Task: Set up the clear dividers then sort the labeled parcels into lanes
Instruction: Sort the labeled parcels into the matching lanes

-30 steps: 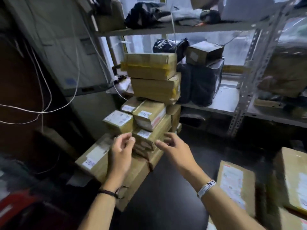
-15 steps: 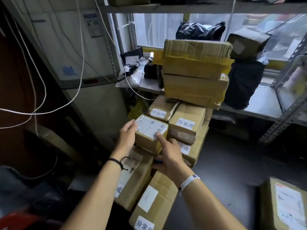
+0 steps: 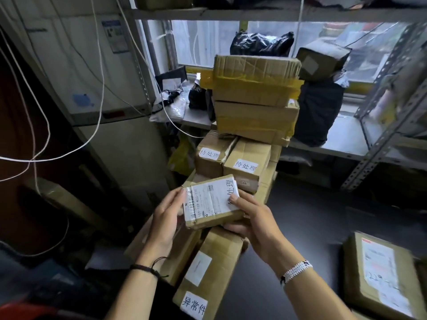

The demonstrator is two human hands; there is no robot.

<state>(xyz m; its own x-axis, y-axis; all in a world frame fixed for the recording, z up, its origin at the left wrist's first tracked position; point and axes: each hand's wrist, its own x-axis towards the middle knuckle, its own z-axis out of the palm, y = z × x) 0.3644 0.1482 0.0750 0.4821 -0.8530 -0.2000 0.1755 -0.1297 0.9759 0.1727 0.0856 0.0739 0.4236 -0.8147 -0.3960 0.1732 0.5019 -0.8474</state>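
- The left hand (image 3: 166,218) grips the left edge of a small parcel (image 3: 212,202), fingertips pressed to its side.
- The right hand (image 3: 256,222) pinches the same parcel at its right near corner, thumb on the label and fingers curled beneath.
- Half a second ago the parcel sat lower against the pile with the hands closing round it; now it is raised clear and tilted up, its label turned sideways. A second ago both hands were empty.
- The parcel is a flat brown cardboard box under glossy tape, with a white printed barcode label and handwritten characters.
- A black cord (image 3: 147,267) circles the left wrist; a white beaded band (image 3: 295,271) circles the right.
- Just below lies a long cardboard box (image 3: 208,269) with two white labels, the near one handwritten.
- Just beyond, two small cartons (image 3: 209,155) (image 3: 245,162) stand side by side, each with a handwritten white sticker.
- On these rest two large creased cartons (image 3: 254,88) bound in yellow tape.
- To the right, a matte black bag (image 3: 318,112) stands on a grey perforated metal shelf (image 3: 346,144).
- Near right, a labelled box (image 3: 379,273) lies on the dark floor.
- At the left, white cables (image 3: 46,139) hang in loops.
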